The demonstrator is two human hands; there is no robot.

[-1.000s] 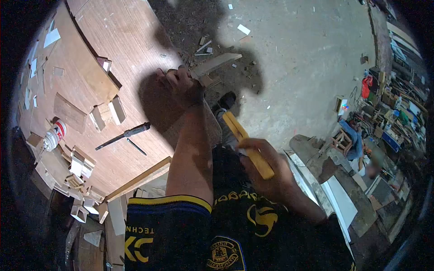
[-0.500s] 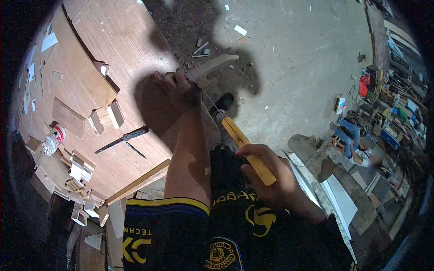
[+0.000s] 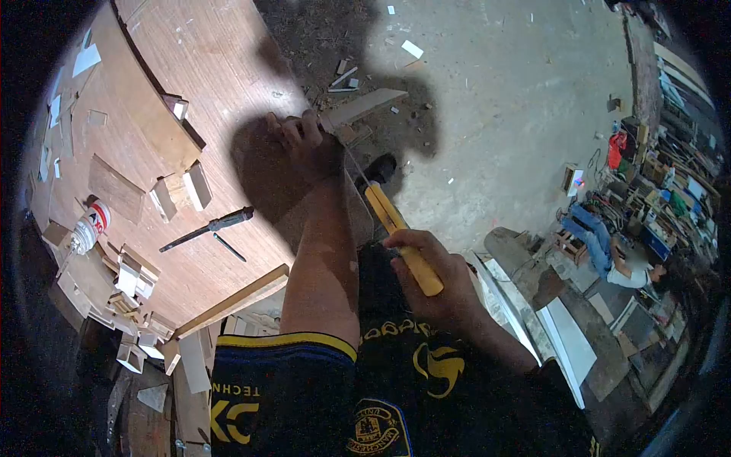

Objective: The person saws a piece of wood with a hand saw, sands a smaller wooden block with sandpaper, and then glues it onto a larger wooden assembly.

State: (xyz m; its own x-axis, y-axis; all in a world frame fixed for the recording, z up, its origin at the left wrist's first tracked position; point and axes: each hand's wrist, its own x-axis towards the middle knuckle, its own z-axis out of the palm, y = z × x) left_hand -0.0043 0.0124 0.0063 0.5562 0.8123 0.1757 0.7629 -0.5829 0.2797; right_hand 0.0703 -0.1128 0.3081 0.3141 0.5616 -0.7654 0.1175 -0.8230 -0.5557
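My right hand is wrapped round the yellow handle of a handsaw. Its thin blade runs up and left to the workbench edge, beside my left hand; its teeth cannot be made out. At that edge my left hand presses down with curled fingers on a wooden strip, whose pale end juts out over the floor. The part of the strip beneath my fingers is hidden and in shadow.
On the workbench lie a dark screwdriver-like tool, a curved wooden panel, a red and white bottle and several small wooden pieces. Offcuts litter the floor. A person sits at the right near stacked materials.
My right hand and the handsaw have shifted slightly up and to the left. My left hand stays on the strip. The view has turned a little.
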